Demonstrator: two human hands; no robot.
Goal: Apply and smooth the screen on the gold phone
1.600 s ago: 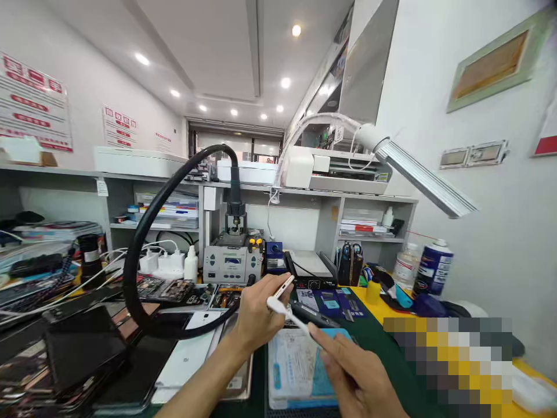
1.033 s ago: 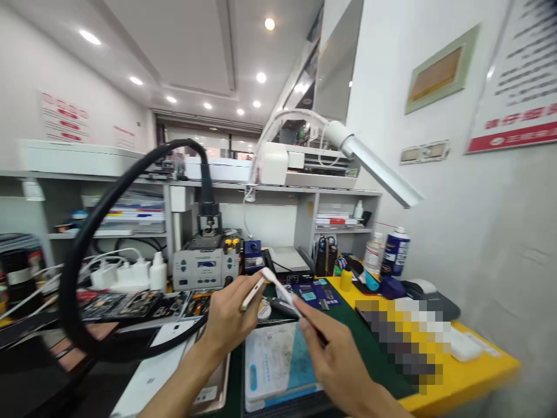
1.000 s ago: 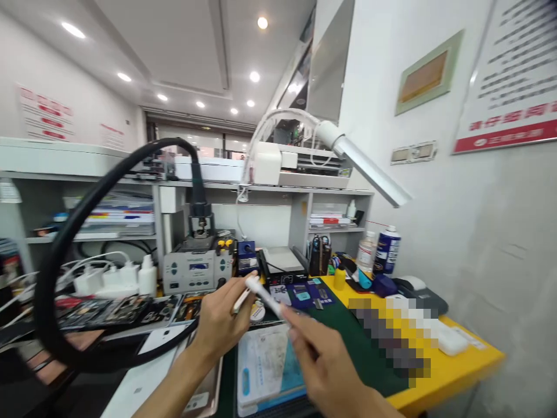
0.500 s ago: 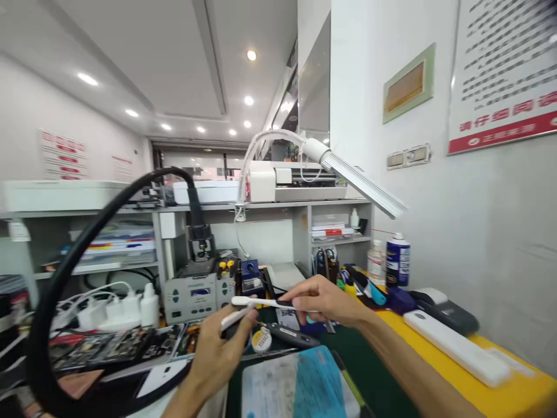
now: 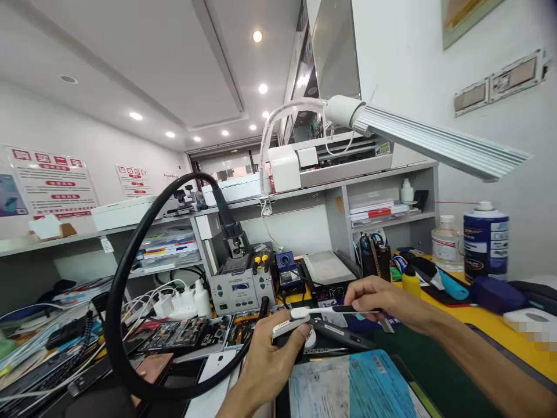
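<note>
My left hand (image 5: 267, 357) is closed around a white phone (image 5: 289, 327), whose narrow edge with small openings faces up. Above it, my right hand (image 5: 374, 297) pinches a slim white-and-black toothbrush (image 5: 324, 310). The brush's white head lies over the phone's edge, close to my left fingertips; its bristles are hidden from me. Just below my hands rests a dark pen-like tool (image 5: 342, 335) beside a small round tin (image 5: 310, 339), partly covered by my left hand. A blue-and-white pad (image 5: 343, 383) lies at the front of the bench.
A thick black hose (image 5: 114, 302) loops in from the left to a grey soldering station (image 5: 237, 290). Opened circuit boards (image 5: 178, 335) lie left of my hands. A lamp (image 5: 435, 139) hangs overhead. A blue spray can (image 5: 486, 244) and clear bottle (image 5: 447, 244) stand right.
My view has turned and moved closer, so the bench and both hands appear further right. The toothbrush stays at the phone's edge, held in the same hand.
</note>
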